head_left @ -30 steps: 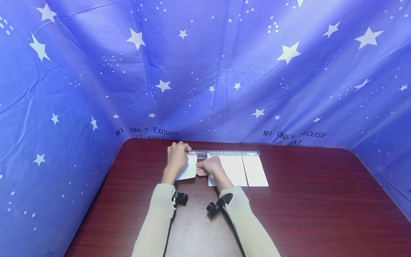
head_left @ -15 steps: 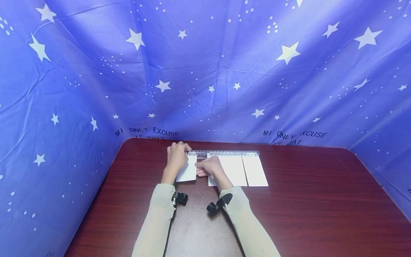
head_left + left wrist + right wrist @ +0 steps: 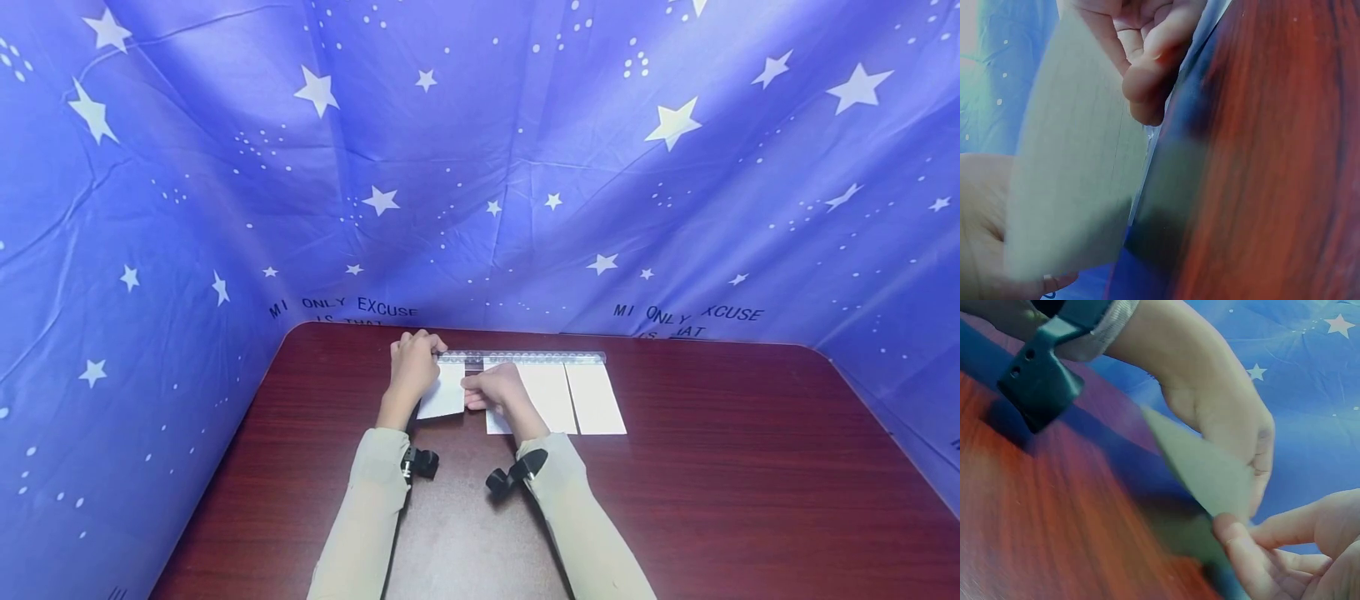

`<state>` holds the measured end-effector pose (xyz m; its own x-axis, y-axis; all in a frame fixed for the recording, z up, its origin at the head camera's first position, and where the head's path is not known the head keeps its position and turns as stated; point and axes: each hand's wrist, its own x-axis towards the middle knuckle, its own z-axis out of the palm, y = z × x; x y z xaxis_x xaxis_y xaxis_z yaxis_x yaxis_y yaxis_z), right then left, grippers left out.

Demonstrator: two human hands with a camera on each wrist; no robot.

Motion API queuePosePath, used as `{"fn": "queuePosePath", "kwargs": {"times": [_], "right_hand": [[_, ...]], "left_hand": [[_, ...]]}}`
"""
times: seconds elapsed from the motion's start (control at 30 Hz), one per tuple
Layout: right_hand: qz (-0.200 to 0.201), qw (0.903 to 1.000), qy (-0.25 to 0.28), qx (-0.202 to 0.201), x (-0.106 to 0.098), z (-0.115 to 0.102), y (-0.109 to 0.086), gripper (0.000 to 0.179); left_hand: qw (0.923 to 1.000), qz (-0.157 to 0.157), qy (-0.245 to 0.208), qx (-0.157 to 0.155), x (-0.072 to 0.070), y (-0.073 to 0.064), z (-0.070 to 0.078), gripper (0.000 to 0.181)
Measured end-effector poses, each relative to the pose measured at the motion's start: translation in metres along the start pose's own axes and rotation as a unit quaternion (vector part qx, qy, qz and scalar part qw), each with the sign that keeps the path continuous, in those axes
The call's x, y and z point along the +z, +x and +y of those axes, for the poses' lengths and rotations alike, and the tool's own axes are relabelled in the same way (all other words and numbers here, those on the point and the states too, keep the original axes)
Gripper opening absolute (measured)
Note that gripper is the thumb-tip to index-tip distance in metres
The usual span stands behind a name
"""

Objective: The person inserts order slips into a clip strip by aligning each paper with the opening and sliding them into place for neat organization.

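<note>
A clear ruler (image 3: 547,358) lies along the top of several white paper pieces on the table. My left hand (image 3: 412,367) holds its left end, with curled fingertips right at the ruler's edge in the left wrist view. My right hand (image 3: 493,387) pinches the right edge of a small white sheet of paper (image 3: 442,393) between thumb and fingers. That sheet (image 3: 1204,465) tilts up off the table in the right wrist view, its far part beside my left hand. The left hand partly hides the sheet's upper left in the head view.
Right of the hands, a wide white piece (image 3: 551,400) and a narrower white piece (image 3: 597,400) lie side by side with a thin gap. The reddish-brown table (image 3: 750,467) ends at a blue star-printed curtain (image 3: 480,167) behind and on both sides.
My right hand has shifted slightly to the right, and the pinched sheet has come with it, out from under the left hand. The left hand and ruler stay in place.
</note>
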<state>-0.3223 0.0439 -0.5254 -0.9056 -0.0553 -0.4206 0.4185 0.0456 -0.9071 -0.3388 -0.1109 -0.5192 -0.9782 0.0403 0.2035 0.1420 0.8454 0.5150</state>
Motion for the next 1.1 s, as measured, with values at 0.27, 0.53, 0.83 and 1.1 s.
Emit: {"fn": "queuePosePath", "kwargs": {"times": [0.27, 0.53, 0.83, 1.1], "right_hand": [[-0.007, 0.9985, -0.051, -0.016, -0.0015, 0.0005, -0.0002, 0.018], [0.031, 0.996, -0.074, -0.04, 0.0024, 0.0014, -0.0028, 0.015], [0.04, 0.997, -0.054, -0.038, -0.0011, 0.0011, -0.0039, 0.016], [0.012, 0.9967, -0.077, -0.023, -0.0058, -0.0034, -0.0069, 0.016]], "left_hand": [[1.0, -0.001, -0.001, -0.001, -0.0005, -0.0004, 0.0007, 0.026], [1.0, -0.001, -0.001, 0.0, -0.0004, -0.0007, 0.001, 0.027], [1.0, -0.001, 0.0, 0.002, 0.0009, 0.0001, -0.0003, 0.028], [1.0, -0.002, 0.003, -0.001, 0.0015, 0.0002, -0.0008, 0.026]]}}
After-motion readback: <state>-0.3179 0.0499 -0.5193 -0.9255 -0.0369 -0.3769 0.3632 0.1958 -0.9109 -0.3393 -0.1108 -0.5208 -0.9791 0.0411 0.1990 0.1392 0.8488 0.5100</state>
